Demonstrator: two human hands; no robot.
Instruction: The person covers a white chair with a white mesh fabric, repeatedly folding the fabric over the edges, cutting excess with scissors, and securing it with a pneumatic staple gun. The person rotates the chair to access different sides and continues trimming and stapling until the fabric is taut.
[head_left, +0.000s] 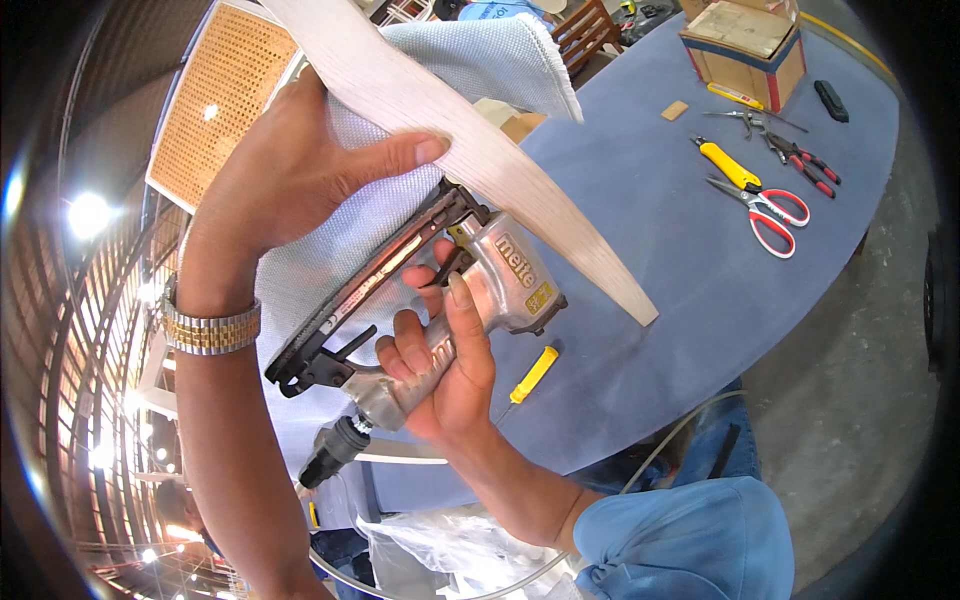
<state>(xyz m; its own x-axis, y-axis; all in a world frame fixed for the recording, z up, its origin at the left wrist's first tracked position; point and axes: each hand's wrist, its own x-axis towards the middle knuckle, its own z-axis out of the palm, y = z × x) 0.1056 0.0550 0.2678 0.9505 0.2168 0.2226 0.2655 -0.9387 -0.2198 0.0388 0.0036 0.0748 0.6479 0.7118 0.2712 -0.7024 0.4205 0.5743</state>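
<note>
Right hand (440,365) is wrapped tight round the grip of a silver pneumatic staple gun (430,300), index finger resting at the trigger; an air hose fitting hangs from the grip's lower end. The gun's nose is pressed up against a curved pale wooden slat (480,150), near its middle. Left hand (300,165), with a metal wristwatch (212,328) on its wrist, clamps the slat together with a light grey woven fabric (470,60), thumb on the slat's face. Slat and fabric are held in the air above the blue worktop (640,240), toward its left side. No staples visible from this angle; whether any fastening is done cannot be told, and the fabric hangs loose below the hand, so most seems left. On the worktop: yellow screwdriver (530,375) near the front edge; red-handled scissors (770,212), yellow utility knife (730,165) and pliers (805,160) toward the right edge; cardboard box (745,50) at the far edge.
</note>
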